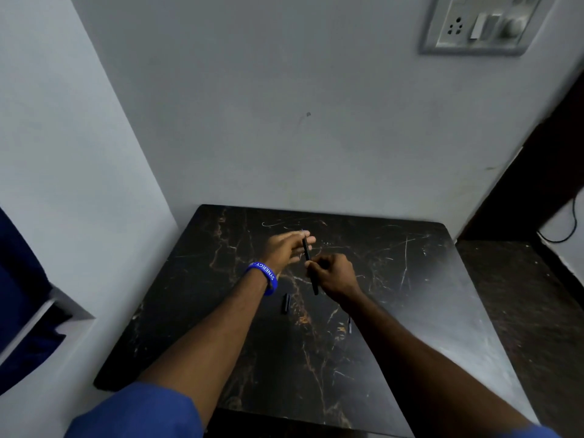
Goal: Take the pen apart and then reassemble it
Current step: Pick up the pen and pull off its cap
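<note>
A thin black pen barrel (306,249) is held above the dark marble table (410,295), pointing away from me. My right hand (333,275) is closed around its near half, and the lower end sticks out below the fist. My left hand (289,248), with a blue wristband, has its fingers spread beside the far end of the barrel, where a thin tip shows; I cannot tell whether they pinch it. A short black pen cap (286,303) lies on the table under my left wrist. A small dark pen piece (349,325) lies beside my right forearm.
The table stands in a corner between grey walls. A switch and socket panel (480,23) is on the back wall at the upper right. A black cable (568,222) hangs at the right edge. Blue fabric (19,279) shows at the left.
</note>
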